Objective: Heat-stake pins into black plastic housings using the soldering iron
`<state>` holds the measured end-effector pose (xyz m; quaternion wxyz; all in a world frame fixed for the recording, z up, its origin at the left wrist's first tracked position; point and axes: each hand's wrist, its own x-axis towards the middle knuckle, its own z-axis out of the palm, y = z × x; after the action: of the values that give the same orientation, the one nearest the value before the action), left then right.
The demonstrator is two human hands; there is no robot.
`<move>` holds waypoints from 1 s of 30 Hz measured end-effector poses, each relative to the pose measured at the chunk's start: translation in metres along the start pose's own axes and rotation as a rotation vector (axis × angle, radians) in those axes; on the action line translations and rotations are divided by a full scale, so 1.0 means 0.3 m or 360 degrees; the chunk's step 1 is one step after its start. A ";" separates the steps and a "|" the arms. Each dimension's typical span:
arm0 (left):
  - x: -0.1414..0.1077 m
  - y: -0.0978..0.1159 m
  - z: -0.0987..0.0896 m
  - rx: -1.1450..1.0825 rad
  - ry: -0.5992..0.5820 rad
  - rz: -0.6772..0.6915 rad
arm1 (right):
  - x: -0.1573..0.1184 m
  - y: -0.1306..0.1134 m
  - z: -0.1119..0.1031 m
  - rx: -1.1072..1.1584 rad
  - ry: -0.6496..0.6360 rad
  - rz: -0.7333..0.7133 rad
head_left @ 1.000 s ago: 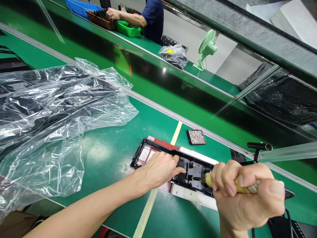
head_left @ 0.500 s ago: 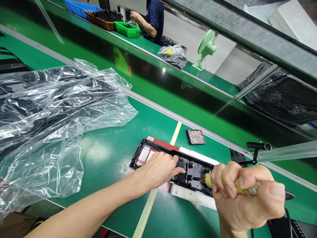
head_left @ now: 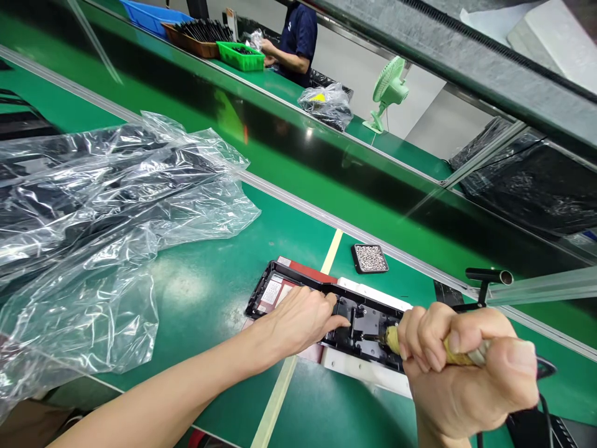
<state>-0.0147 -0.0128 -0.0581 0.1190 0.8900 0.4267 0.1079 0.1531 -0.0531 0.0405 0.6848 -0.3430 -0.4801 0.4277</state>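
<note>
While the left hand (head_left: 303,317) touches the long black housing (head_left: 359,297) between white blocks (head_left: 359,367) on the green workbench (head_left: 209,280), its pinch unclear, the right hand (head_left: 466,370) wraps around a yellow-sleeved corded tool (head_left: 392,339), tip pointing left into the housing, roughly along its long axis.

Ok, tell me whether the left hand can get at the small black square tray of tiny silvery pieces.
Probably yes: the left hand rests on the long black plastic housing, and beyond its far edge only a low white block and flat green tabletop seem to lie before the tray.
</note>
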 end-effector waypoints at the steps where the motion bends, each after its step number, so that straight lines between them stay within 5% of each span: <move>1: 0.000 0.000 0.000 0.0004 0.0005 -0.0001 | -0.001 -0.001 -0.002 -0.0001 -0.0002 0.0003; 23: 0.006 0.000 -0.004 -0.0056 -0.0116 -0.0032 | 0.042 -0.040 -0.064 0.0056 -0.0434 0.0114; 30: 0.007 0.001 0.003 -0.0061 -0.0127 -0.0058 | 0.073 -0.061 -0.046 -0.0026 -0.0050 -0.0101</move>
<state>-0.0131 -0.0114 -0.0587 0.1549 0.8832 0.4357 0.0784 0.1747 -0.0411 0.0605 0.6876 -0.3265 -0.5049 0.4071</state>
